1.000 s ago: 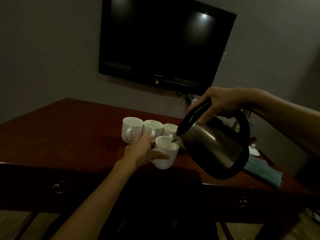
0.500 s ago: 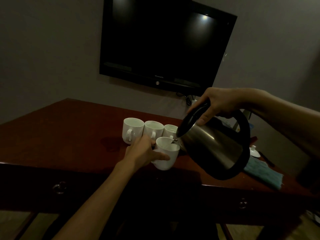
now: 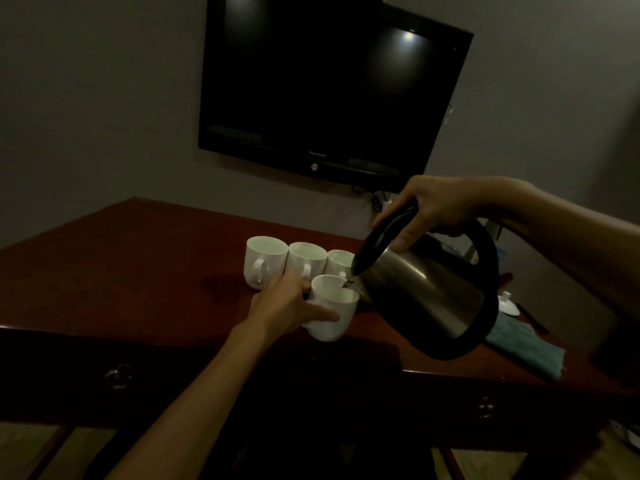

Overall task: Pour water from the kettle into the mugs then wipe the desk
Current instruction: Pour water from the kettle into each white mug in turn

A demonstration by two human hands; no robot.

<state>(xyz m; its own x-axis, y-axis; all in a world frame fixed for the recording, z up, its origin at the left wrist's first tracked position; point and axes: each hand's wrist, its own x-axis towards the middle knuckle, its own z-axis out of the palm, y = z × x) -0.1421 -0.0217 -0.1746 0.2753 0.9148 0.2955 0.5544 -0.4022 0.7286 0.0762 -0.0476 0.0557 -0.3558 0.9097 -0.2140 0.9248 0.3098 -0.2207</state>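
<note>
A steel kettle [image 3: 420, 294] is tilting, spout over a white mug [image 3: 330, 315]; three more mugs [image 3: 306, 259] are standing behind on the tabletop [image 3: 145, 258].

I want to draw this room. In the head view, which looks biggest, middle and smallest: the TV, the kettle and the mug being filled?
1. TV, biggest by far.
2. Kettle, though it is near the camera, so it looks larger than it really is.
3. Mug, smallest; the left hand holds it.

Bare desk [image 3: 138, 258] lies open left of the mugs [image 3: 304, 259]; the cloth [image 3: 526, 348] occupies the right.
</note>
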